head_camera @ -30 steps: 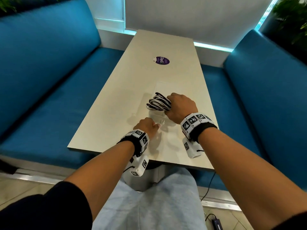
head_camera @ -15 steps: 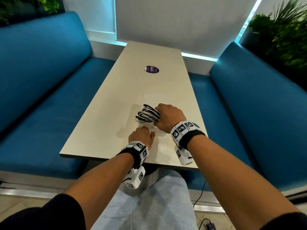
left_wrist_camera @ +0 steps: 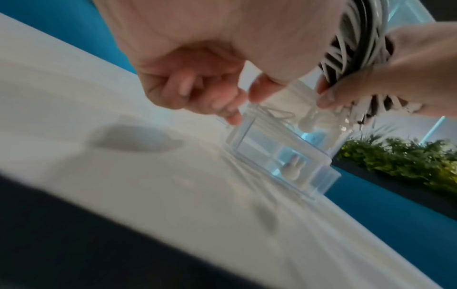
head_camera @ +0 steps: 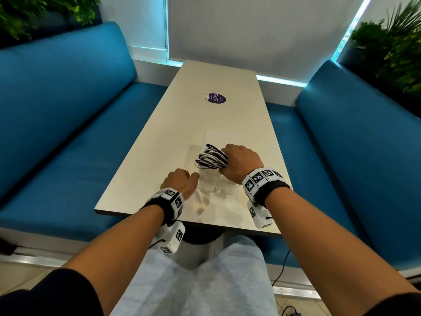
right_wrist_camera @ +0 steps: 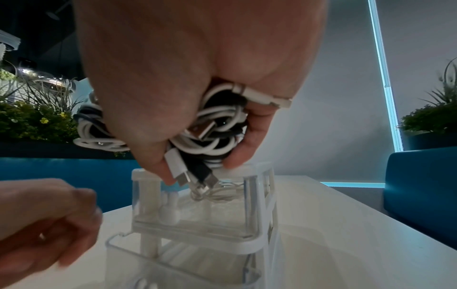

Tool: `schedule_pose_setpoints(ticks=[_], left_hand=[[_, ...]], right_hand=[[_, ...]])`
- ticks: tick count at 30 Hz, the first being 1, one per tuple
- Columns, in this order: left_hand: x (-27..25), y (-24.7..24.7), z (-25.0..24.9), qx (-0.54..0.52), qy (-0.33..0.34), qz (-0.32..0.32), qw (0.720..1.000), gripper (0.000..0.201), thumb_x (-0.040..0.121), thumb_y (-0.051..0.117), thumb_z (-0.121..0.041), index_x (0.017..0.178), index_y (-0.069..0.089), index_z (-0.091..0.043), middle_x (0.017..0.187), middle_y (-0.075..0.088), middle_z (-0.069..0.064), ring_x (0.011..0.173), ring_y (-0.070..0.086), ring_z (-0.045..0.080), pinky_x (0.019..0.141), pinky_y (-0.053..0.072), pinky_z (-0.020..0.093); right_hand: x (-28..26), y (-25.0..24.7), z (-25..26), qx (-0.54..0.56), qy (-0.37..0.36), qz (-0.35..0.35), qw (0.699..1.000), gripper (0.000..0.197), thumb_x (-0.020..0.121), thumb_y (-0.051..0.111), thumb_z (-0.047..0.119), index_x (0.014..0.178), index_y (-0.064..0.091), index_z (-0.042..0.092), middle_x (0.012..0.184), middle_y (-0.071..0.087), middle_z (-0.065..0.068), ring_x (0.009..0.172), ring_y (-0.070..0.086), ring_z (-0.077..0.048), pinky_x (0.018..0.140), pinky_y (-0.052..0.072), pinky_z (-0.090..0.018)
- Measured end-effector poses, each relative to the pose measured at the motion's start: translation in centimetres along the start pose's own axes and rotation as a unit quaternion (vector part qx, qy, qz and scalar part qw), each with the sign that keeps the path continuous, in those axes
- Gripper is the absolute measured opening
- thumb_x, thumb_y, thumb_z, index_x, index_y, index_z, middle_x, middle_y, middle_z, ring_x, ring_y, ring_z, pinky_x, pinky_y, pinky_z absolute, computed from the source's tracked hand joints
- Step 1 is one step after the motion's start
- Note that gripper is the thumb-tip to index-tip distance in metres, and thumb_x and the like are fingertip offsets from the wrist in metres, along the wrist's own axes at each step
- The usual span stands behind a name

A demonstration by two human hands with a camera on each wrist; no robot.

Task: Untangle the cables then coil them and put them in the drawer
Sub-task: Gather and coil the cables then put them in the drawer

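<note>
Head camera tilted up since before, hands barely shifted: right hand (head_camera: 241, 163) grips coiled cables (head_camera: 210, 159) over clear drawer unit (right_wrist_camera: 197, 211) on tabletop (head_camera: 159, 142), left hand (head_camera: 181, 182) curled at its pulled-out drawer (left_wrist_camera: 277, 156), grasp unclear.

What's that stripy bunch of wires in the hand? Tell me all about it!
The bunch of cables is black and white cords looped together into a coil, smooth and rubbery-looking, with white and black plugs sticking out below. The right hand grips it, fingers curled round the loops, holding it above the clear plastic drawer box on the table. The plugs hang at the box's top.
</note>
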State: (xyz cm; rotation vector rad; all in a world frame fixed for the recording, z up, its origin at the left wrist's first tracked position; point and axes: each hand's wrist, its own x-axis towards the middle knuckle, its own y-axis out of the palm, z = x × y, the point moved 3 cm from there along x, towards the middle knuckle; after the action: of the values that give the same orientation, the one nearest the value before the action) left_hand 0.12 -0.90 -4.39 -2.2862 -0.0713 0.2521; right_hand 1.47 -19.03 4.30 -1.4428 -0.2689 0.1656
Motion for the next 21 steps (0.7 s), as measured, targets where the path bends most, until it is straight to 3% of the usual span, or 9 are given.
schedule_pose_setpoints(ticks=[4, 8, 11, 14, 17, 19, 21], left_hand=[[0.9, 0.2, -0.4, -0.02, 0.016, 0.001, 1.0, 0.025, 0.082, 0.058, -0.051, 0.087, 0.064, -0.027, 0.083, 0.065, -0.001, 0.075, 0.061, 0.024, 0.065, 0.043, 0.028], [1.0, 0.8, -0.4, 0.023, 0.039, 0.069, 0.997, 0.02, 0.079, 0.063, -0.044, 0.08, 0.069, -0.026, 0.079, 0.069, 0.001, 0.073, 0.063, 0.021, 0.059, 0.04, 0.024], [1.2, -0.4, -0.8, 0.089, 0.07, 0.168, 0.979, 0.024, 0.072, 0.067, -0.043, 0.07, 0.074, -0.021, 0.072, 0.069, 0.0, 0.077, 0.065, 0.02, 0.065, 0.05, 0.026], [0.9, -1.2, -1.3, 0.146, 0.077, 0.305, 0.938, 0.022, 0.07, 0.069, -0.047, 0.066, 0.077, -0.027, 0.07, 0.07, -0.007, 0.073, 0.061, 0.012, 0.075, 0.051, 0.028], [0.3, -1.7, -1.7, 0.165, 0.063, 0.384, 0.906, 0.026, 0.079, 0.065, -0.048, 0.073, 0.079, -0.026, 0.076, 0.073, -0.011, 0.072, 0.057, 0.007, 0.066, 0.045, 0.023], [0.6, -2.1, -1.8, 0.176, 0.063, 0.366, 0.912, 0.028, 0.082, 0.064, -0.045, 0.074, 0.079, -0.023, 0.076, 0.073, -0.01, 0.068, 0.059, 0.008, 0.063, 0.044, 0.023], [1.5, -2.4, -1.8, 0.149, 0.08, 0.285, 0.944, 0.025, 0.081, 0.068, -0.04, 0.073, 0.076, -0.018, 0.075, 0.073, -0.005, 0.066, 0.061, 0.011, 0.068, 0.049, 0.023]], right_hand=[[-0.1, 0.0, 0.1, -0.007, 0.001, -0.003, 1.0, 0.022, 0.076, 0.066, 0.036, 0.094, 0.062, 0.025, 0.094, 0.057, 0.007, 0.085, 0.059, -0.021, 0.066, 0.048, -0.033], [-0.1, 0.1, 0.0, -0.014, -0.002, -0.004, 1.0, 0.023, 0.077, 0.066, 0.037, 0.095, 0.061, 0.024, 0.095, 0.057, 0.007, 0.086, 0.06, -0.022, 0.068, 0.051, -0.035], [0.0, 0.0, 0.1, -0.016, -0.005, -0.003, 1.0, 0.022, 0.077, 0.067, 0.037, 0.094, 0.061, 0.024, 0.095, 0.057, 0.007, 0.086, 0.059, -0.022, 0.067, 0.05, -0.034], [0.1, 0.0, 0.1, -0.016, -0.004, -0.003, 1.0, 0.022, 0.076, 0.067, 0.038, 0.092, 0.061, 0.025, 0.094, 0.057, 0.007, 0.085, 0.06, -0.022, 0.067, 0.051, -0.034], [0.1, 0.1, 0.1, -0.017, -0.002, -0.003, 1.0, 0.023, 0.076, 0.067, 0.039, 0.093, 0.061, 0.025, 0.094, 0.057, 0.008, 0.086, 0.06, -0.021, 0.067, 0.051, -0.034], [0.1, 0.1, 0.1, -0.015, -0.001, -0.002, 1.0, 0.024, 0.076, 0.067, 0.039, 0.094, 0.062, 0.025, 0.094, 0.057, 0.008, 0.087, 0.06, -0.022, 0.067, 0.051, -0.035], [-0.1, 0.0, 0.2, -0.016, -0.002, 0.001, 1.0, 0.025, 0.077, 0.067, 0.039, 0.096, 0.062, 0.025, 0.097, 0.057, 0.007, 0.088, 0.06, -0.022, 0.068, 0.052, -0.035]])
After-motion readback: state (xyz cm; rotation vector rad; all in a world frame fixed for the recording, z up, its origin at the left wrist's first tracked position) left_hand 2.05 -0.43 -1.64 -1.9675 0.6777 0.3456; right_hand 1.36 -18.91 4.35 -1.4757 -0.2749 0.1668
